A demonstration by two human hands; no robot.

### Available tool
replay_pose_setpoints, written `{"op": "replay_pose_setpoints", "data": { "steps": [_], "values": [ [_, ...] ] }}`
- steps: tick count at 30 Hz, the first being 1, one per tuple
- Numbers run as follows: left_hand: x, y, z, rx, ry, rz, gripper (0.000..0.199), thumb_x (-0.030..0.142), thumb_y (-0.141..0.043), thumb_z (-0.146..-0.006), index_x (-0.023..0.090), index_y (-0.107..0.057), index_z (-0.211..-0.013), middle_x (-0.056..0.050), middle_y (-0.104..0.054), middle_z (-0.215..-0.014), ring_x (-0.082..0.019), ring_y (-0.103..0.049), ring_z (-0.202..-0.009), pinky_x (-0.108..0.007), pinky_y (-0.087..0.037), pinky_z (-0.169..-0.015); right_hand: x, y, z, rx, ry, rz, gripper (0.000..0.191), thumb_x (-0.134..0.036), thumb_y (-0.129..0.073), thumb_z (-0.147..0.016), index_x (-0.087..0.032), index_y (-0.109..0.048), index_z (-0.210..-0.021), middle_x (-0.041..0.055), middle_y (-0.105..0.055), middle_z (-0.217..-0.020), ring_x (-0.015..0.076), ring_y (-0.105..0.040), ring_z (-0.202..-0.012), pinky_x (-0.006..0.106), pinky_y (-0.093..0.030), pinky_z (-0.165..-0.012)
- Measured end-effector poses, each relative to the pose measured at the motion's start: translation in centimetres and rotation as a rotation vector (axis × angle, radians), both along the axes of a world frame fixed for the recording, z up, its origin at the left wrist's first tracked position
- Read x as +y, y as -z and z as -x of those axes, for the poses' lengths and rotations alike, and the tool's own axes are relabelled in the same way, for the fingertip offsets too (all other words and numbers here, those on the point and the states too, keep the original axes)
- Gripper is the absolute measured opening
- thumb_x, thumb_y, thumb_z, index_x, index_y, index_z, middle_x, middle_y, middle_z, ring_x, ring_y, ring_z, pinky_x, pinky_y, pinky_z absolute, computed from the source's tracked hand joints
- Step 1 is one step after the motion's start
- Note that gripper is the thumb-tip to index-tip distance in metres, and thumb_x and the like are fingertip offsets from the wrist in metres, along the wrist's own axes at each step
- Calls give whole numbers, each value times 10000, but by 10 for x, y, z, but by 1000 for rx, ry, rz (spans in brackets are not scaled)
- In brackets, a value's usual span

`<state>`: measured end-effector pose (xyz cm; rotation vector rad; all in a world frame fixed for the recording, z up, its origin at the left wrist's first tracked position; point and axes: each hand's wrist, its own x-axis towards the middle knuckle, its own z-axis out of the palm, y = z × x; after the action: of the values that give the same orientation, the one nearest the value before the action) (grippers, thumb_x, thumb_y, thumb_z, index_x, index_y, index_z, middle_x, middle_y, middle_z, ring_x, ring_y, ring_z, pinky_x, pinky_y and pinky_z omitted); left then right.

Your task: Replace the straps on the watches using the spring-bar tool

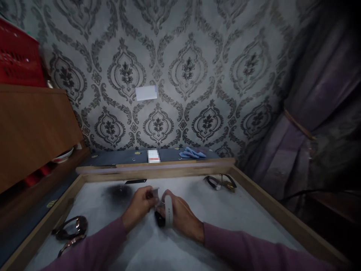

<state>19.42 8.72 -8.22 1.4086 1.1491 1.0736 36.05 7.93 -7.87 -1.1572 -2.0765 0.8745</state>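
Note:
Over the middle of the white-lined tray, my right hand [182, 214] is closed round a wristwatch. The watch [168, 211] has a pale strap and a dark face turned downward. Close beside it, my left hand [141, 205] pinches a small pale, translucent piece [155, 192]. Whether this piece belongs to the watch or is separate, I cannot tell. Several other wristwatches lie in the tray: dark ones [72, 227] to the left of my left forearm, and black and gold ones [221, 183] at the far right corner.
A wooden rim [158, 171] surrounds the tray. A flat black tool [135, 181] lies near its back edge. Behind stand a small white box [153, 156] and a crumpled blue cloth [192, 152]. A wooden cabinet [36, 131] is at left, a purple curtain [299, 150] at right.

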Motion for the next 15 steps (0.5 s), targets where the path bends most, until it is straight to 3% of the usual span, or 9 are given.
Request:
{"op": "replay_pose_setpoints", "data": {
  "steps": [3,8,10,13,15],
  "values": [
    [-7,-9,1,18,-36,-94,232,373,-667,-699,167,-564,-728,27,-525,-612,-122,-473,-547,-225,-353,-505,7,1,-1,42,40,142,188,-324,-679,-753,-174,-565,-753,-39,-540,-592,116,-460,-567,221,-322,-532],
    [-25,-31,0,160,-39,-300,204,319,-557,-841,186,-512,-694,10,-516,-691,-154,-499,-680,-261,-389,-636,10,-4,-1,269,-210,459,395,-499,-639,-723,-142,-553,-577,-43,-438,-522,85,-365,-525,223,-279,-515],
    [-33,-39,0,321,-9,-386,195,295,-474,-897,199,-489,-728,13,-511,-672,-159,-491,-653,-272,-372,-619,6,-6,0,309,-253,451,385,-492,-614,-729,-144,-544,-582,-40,-435,-540,86,-367,-539,228,-286,-529],
    [-43,-45,3,544,82,-579,162,223,-410,-895,206,-505,-765,-32,-583,-743,-197,-539,-720,-310,-399,-662,1,-8,2,207,-198,314,293,-341,-588,-723,-163,-456,-533,-48,-365,-533,85,-329,-545,227,-248,-513],
    [-46,-46,4,591,152,-669,172,209,-399,-884,205,-531,-773,-60,-616,-787,-216,-558,-764,-330,-414,-689,-1,-8,4,144,-176,241,265,-272,-567,-708,-172,-408,-520,-51,-320,-534,84,-299,-545,228,-215,-501]
  ]
}}
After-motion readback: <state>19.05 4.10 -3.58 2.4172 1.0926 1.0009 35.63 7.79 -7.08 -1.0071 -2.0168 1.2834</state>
